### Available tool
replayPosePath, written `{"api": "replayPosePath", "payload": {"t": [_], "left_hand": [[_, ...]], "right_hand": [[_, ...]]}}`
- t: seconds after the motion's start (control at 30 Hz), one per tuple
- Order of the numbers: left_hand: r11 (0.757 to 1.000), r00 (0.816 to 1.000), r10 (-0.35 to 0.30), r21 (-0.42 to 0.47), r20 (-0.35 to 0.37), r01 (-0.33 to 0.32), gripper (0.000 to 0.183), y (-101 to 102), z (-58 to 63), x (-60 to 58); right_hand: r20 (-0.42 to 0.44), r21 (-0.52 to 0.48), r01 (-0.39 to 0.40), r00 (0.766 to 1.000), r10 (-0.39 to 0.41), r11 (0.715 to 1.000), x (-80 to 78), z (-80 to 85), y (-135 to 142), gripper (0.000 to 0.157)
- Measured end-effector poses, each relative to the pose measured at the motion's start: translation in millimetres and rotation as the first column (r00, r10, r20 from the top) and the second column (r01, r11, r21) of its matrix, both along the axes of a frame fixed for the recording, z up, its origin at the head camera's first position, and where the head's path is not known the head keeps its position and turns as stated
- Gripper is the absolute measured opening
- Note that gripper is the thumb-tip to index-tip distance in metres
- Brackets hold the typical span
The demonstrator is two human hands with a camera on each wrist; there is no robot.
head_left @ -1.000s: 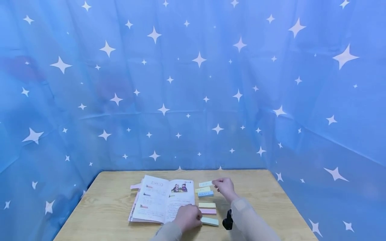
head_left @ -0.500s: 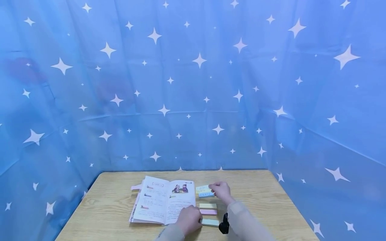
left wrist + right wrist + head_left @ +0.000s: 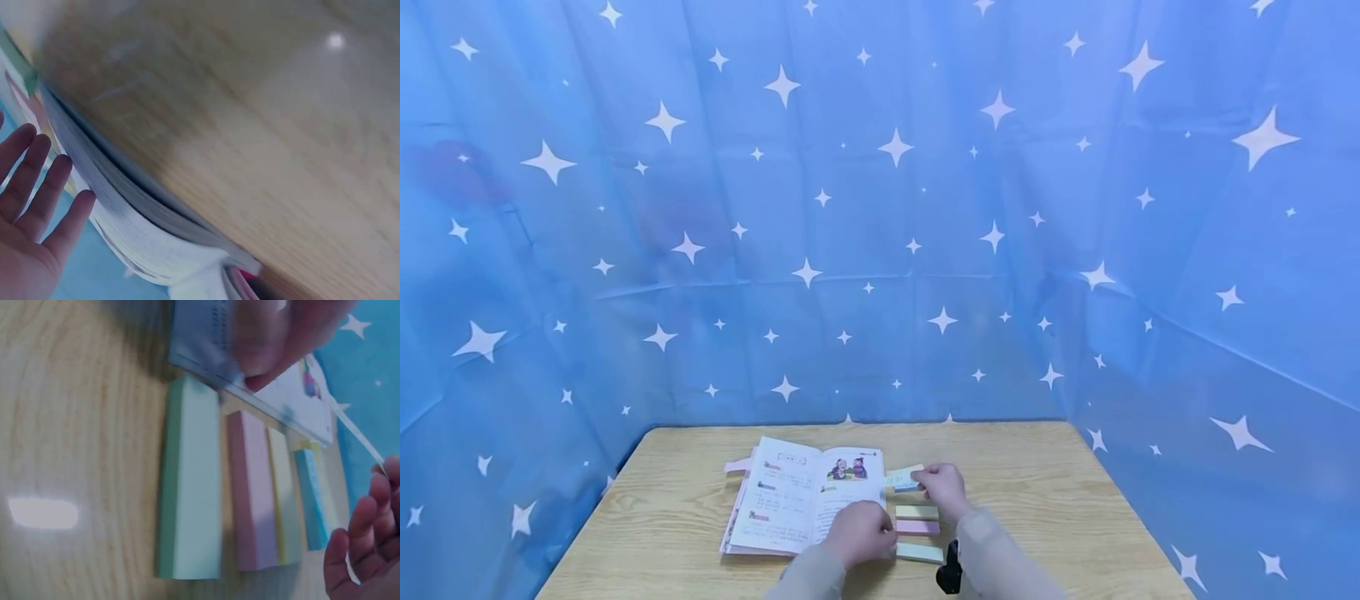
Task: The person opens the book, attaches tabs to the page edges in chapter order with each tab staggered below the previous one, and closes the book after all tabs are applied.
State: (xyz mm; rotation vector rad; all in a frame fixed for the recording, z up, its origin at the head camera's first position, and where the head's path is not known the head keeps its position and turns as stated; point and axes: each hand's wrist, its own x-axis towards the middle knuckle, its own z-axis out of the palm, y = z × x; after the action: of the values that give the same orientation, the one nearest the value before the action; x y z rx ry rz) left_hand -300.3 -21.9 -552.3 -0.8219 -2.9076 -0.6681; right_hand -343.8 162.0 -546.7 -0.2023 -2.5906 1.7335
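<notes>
My right hand [image 3: 945,487] pinches a pale, written sticky note strip [image 3: 359,432], seen nearly edge-on in the right wrist view. In the head view that strip overlaps the blue sticky note pad [image 3: 311,499] beside the open book's right edge. My left hand [image 3: 861,532] is over the lower right page of the open book [image 3: 778,508]; the left wrist view shows its fingers [image 3: 53,181] spread and fairly straight. Close to its fingertips lies the pale green sticky note pad [image 3: 920,552]. Pink [image 3: 917,527] and yellow [image 3: 917,512] pads lie side by side between the hands.
A pink tab [image 3: 737,465] sticks out at the book's left edge. The wooden table [image 3: 1037,475] backs onto a blue star-patterned curtain [image 3: 880,350]. A black wrist camera [image 3: 950,568] sits under the right forearm.
My right hand has brought the strip down and slightly left, from above the pads to the book's edge. My left hand has shifted slightly up and left, away from the green pad.
</notes>
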Motion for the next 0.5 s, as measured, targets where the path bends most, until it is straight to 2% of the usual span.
{"api": "replayPosePath", "payload": {"t": [0.17,0.37,0.5], "left_hand": [[0.992,0.994,0.107,0.067,-0.006,-0.107,0.012,-10,4.7,-11.9],[0.983,0.983,0.181,0.018,0.0,-0.181,0.008,-17,0.4,-21.1],[0.978,0.978,0.207,-0.014,-0.026,-0.207,0.023,-20,-4.0,-22.4]], "right_hand": [[0.035,-0.03,0.013,0.999,-0.012,0.999,2.0,-3.8,-1,0.023],[0.04,-0.062,0.006,0.999,-0.003,0.998,3.3,-6.5,-5,0.023],[0.059,-0.075,-0.008,0.998,0.012,0.997,4.1,-7.4,-8,0.022]]}}
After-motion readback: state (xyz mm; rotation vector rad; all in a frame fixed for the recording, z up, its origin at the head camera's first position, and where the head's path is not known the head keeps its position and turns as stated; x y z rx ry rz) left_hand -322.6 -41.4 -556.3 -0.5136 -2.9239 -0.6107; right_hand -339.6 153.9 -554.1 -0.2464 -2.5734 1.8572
